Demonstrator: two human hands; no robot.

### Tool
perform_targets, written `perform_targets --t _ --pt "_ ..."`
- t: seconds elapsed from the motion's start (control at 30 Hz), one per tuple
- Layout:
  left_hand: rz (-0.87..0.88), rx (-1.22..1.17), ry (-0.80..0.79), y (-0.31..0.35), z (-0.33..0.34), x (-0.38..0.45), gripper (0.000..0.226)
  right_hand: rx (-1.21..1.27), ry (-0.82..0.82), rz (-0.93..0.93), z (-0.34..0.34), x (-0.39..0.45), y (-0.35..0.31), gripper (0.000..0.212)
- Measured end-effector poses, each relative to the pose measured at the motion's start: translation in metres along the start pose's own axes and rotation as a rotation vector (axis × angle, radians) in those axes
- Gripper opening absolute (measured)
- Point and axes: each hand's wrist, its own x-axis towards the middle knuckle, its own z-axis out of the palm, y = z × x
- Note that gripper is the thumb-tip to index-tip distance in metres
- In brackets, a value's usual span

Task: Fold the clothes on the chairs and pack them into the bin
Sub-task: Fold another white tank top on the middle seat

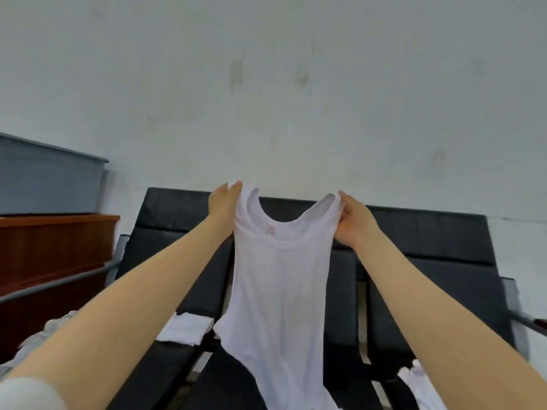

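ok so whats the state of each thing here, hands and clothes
white tank top: held up by its straps, hanging unfolded
left hand: pinches the left strap
right hand: pinches the right strap
white cloth: lying on the black chairs, looks folded

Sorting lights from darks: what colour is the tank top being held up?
White, with a faint pinkish label inside the neck; the tank top shows best in the head view.

Two black chairs [414, 261] stand side by side against the wall. A folded white cloth [186, 328] lies on the seat at seven o'clock; another white garment [420, 383] at five.
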Motion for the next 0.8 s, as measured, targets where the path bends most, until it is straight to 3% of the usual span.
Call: perform_targets --t 0.07,0.23,0.4,0.63,0.8 --pt "0.100 -0.011 -0.016 0.040 0.006 -0.001 0.021 0.069 0.000 -0.031 0.012 -0.005 -0.032 0.031" --pt "0.273 -0.116 -0.028 0.109 0.019 0.006 0.023 0.167 -0.020 -0.240 0.048 -0.020 -0.100 0.014" --pt "0.291 -0.148 -0.029 0.129 0.028 0.005 0.035 0.143 0.009 -0.334 0.057 -0.011 -0.125 0.039" --pt "0.138 -0.081 -0.092 0.046 0.027 0.020 0.012 0.109 0.078 -0.146 0.007 0.009 -0.064 0.036" --pt "-0.056 0.043 -0.075 -0.043 0.031 0.034 0.015 0.011 0.219 0.054 -0.049 0.022 0.005 0.041"
